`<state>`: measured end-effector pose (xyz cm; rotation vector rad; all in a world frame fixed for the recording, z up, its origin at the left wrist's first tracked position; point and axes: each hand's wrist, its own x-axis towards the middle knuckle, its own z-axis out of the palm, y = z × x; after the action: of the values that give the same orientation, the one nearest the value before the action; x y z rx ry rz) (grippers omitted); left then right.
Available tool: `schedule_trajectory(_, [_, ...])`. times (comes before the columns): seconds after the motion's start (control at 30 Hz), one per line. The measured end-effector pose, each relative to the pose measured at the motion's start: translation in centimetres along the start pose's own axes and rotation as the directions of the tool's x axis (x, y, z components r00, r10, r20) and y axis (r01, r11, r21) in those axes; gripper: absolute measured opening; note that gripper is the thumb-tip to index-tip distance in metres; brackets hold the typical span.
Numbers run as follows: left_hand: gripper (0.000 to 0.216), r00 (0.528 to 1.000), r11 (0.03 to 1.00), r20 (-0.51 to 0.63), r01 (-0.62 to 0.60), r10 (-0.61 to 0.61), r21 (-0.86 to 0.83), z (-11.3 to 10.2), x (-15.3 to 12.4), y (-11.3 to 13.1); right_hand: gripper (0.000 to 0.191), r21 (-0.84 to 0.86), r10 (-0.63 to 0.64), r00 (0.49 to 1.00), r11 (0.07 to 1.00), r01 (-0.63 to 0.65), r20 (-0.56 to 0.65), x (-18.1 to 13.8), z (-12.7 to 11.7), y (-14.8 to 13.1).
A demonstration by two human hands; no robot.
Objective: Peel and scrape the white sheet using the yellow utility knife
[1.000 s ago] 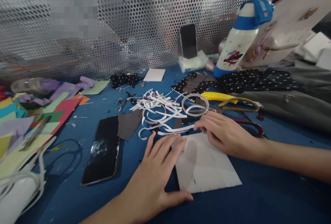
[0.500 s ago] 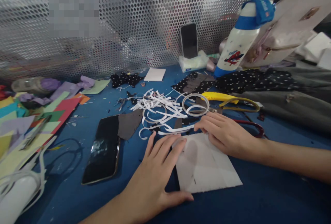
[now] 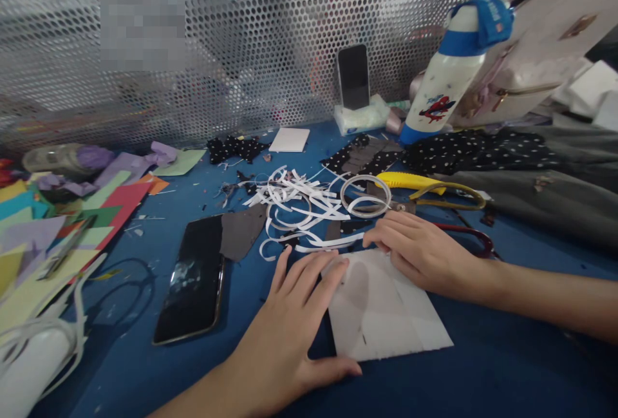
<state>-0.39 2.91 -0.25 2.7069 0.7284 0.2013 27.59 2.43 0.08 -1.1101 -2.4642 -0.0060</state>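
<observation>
A white square sheet of paper [image 3: 391, 315] with fold creases lies on the blue table [image 3: 506, 373] in front of me. My left hand [image 3: 290, 321] rests flat on its left edge, fingers stretched out and thumb along the near edge. My right hand [image 3: 420, 250] lies on the sheet's far corner, fingers curled and pressed together against the paper. Just beyond the hands sits a tangle of white paper strips [image 3: 304, 205] and a roll of clear tape [image 3: 365, 196].
A black phone [image 3: 193, 279] lies left of the paper, beside a grey scrap [image 3: 241, 231]. Coloured paper sheets [image 3: 72, 218] cover the left. A yellow-handled cutter [image 3: 410, 181], scissors handles [image 3: 466, 234], dotted black fabric [image 3: 473, 147], a bottle [image 3: 449, 76] and an upright phone [image 3: 353, 76] stand behind.
</observation>
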Motion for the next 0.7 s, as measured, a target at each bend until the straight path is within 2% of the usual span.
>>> schedule_trajectory(0.47, [0.097,1.000,1.000,-0.008,-0.008,0.008,0.016,0.04,0.08,0.02,0.030,0.070,-0.013,1.000,0.997,0.012,0.016,-0.27,-0.01,0.17])
schedule_trajectory(0.7, [0.098,1.000,1.000,-0.013,-0.008,0.008,0.008,0.06,-0.03,-0.06,0.034,0.192,-0.003,1.000,0.981,0.005,-0.011,-0.25,-0.25,0.22])
